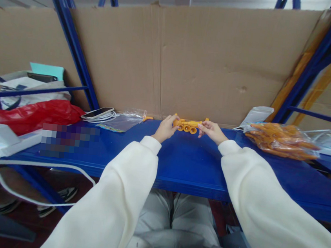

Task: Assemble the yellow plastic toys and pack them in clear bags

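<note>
Over blue shelf (pixel 185 157), orange plastic toy (pixel 187 125)

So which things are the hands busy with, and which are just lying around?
In hand: orange plastic toy part, held at its ends by the left hand and the right hand.

Lying about: clear bag of orange parts at the right, untouched; flat clear bag; phone with white cable; red bag; all on the blue shelf.
</note>
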Demonstrator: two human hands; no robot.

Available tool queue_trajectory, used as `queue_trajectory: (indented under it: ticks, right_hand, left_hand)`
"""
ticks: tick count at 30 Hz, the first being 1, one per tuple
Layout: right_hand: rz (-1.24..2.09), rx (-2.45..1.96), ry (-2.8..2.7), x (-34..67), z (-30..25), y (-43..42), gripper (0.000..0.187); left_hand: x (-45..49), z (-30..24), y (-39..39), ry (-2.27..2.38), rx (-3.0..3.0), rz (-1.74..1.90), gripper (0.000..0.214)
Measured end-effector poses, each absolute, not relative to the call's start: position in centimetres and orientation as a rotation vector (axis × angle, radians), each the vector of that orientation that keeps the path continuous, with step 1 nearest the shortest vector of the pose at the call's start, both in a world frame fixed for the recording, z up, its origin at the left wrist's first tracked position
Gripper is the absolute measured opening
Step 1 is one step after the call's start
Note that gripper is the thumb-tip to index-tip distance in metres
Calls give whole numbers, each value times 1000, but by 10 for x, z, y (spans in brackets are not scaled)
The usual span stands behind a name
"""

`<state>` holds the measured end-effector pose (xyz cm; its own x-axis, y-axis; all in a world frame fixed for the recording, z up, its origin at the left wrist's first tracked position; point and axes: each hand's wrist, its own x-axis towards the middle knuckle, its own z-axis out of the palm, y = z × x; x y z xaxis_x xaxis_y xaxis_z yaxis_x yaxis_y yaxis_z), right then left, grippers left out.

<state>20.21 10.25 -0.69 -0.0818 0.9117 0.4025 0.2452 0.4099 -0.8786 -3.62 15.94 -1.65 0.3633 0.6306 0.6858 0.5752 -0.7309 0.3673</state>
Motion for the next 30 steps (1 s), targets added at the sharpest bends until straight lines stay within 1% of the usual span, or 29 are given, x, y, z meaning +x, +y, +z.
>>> queue_trajectory:
  ticks: [3, 10, 15, 22, 26, 30]
  right_hand:
    - [744, -1057, -1594, 201, -6, 101, 66]
    - [706, -1073, -1600, 201, -2, 97, 63]
    - [658, -1101, -1631, 202, -4, 98, 63]
    - [109, -1171, -1678, 203, -8, 100, 52]
    - [-37, -1250, -1706, 202, -8, 96, 49]
    - [-165, -1230, -1695, 202, -8, 95, 53]
  left_hand:
    - [-37, -16, 158, 1108, 2567, 1331, 27]
    - [-36, -14, 154, 1094, 2593, 1362, 26]
    - [-31, -15, 152, 1049, 2465, 1321, 27]
    - [-21, -16, 143, 973, 2035, 1116, 25]
    - [-19, -12, 138, 913, 1921, 1094, 25]
    - [-16, -8, 132, 878, 1845, 1058, 26]
